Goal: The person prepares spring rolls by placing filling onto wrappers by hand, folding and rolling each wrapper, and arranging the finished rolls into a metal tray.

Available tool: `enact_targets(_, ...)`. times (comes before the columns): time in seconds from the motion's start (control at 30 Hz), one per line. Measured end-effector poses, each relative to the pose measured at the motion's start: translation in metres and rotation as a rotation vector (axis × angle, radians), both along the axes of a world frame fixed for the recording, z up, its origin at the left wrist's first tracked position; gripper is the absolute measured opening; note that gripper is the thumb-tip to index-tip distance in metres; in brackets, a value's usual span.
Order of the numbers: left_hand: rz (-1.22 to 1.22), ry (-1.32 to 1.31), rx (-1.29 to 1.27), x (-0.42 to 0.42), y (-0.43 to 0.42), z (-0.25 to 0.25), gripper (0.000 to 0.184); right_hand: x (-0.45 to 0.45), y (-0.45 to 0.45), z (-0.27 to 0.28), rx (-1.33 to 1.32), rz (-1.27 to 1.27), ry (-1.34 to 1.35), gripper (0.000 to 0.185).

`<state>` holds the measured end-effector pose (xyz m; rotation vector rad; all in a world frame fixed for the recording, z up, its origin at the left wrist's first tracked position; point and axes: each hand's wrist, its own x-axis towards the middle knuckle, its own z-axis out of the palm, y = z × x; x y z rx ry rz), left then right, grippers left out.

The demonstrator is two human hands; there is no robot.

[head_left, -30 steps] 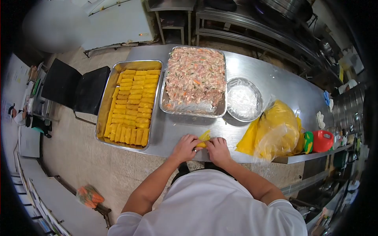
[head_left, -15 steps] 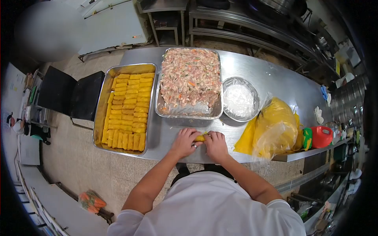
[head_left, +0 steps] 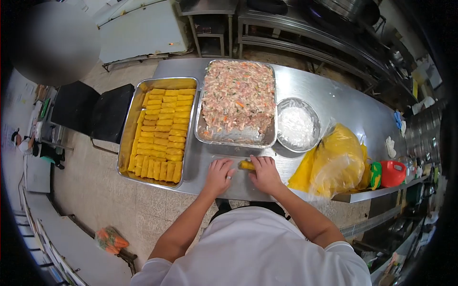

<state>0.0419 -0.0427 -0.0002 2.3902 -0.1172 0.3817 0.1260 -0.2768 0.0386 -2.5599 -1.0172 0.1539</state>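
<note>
A yellow spring roll [head_left: 246, 165] lies on the steel table near its front edge. My right hand [head_left: 265, 174] is on the roll's right end, with its fingers bent over it. To the left, my left hand [head_left: 220, 175] rests on the table apart from the roll, its fingers spread and holding nothing. Beyond my hands stands a deep metal tray of raw minced filling [head_left: 238, 100] with orange and green bits. A metal tray [head_left: 119, 159] at the left holds rows of finished yellow rolls [head_left: 164, 121]. Right of the filling is a round bowl of white paste or powder [head_left: 296, 125].
A plastic bag of yellow wrappers [head_left: 336, 159] lies right of my hands, partly over yellow sheets. Past it stand a red jug [head_left: 392, 174] and a green packet. A black chair [head_left: 93, 112] is beside the left tray. A bag of carrots [head_left: 111, 240] lies lower left.
My left hand has come off the spring roll and moved left, leaving a gap. My right hand stays at the roll's right end. The whole view has shifted slightly.
</note>
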Motion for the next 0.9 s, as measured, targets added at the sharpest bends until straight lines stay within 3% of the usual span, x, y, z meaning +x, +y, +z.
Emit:
enact_targets(0.13, 0.166, 0.031, -0.027, -0.036, 0.022, 0.001, 0.034, 0.015, 0.015, -0.006, -0.044, 0.07, 0.062, 0.056)
enact_targets(0.23, 0.272, 0.091, -0.073, -0.056, 0.04, -0.005, 0.034, 0.02, 0.027, -0.002, 0.066, -0.002, 0.26, 0.047)
enact_targets(0.33, 0.309, 0.125, -0.081, -0.061, 0.045, -0.011, 0.037, 0.024, 0.064, 0.024, 0.227, -0.172, 0.807, 0.042)
enact_targets(0.47, 0.331, 0.183, -0.04, -0.06, 0.045, 0.006, 0.041, 0.036, 0.155, 0.054, 0.432, 0.075, 0.971, 0.042)
enact_targets(0.53, 0.352, 0.208, -0.16, -0.063, 0.044, 0.007, 0.042, 0.04, 0.214, 0.067, 0.317, 0.208, 0.811, 0.043)
enact_targets(0.57, 0.349, 0.128, -0.086, -0.062, 0.045, 0.0, 0.044, 0.039, 0.246, 0.077, 0.246, 0.272, 0.746, 0.043)
enact_targets(0.63, 0.326, 0.097, -0.129, -0.061, 0.047, -0.009, 0.043, 0.031, 0.31, 0.068, 0.303, 0.44, 0.755, 0.042)
enact_targets(0.7, 0.315, 0.123, -0.199, -0.063, 0.047, -0.012, 0.042, 0.015, 0.369, 0.066, 0.305, 0.586, 0.588, 0.043)
enact_targets(0.8, 0.265, 0.037, -0.227, -0.064, 0.051, -0.008, 0.042, -0.014, 0.437, 0.082, 0.137, 0.748, 0.375, 0.042)
enact_targets(0.9, 0.235, 0.123, -0.211, -0.065, 0.052, -0.008, 0.051, -0.032, 0.484, 0.057, 0.125, 0.899, 0.172, 0.039)
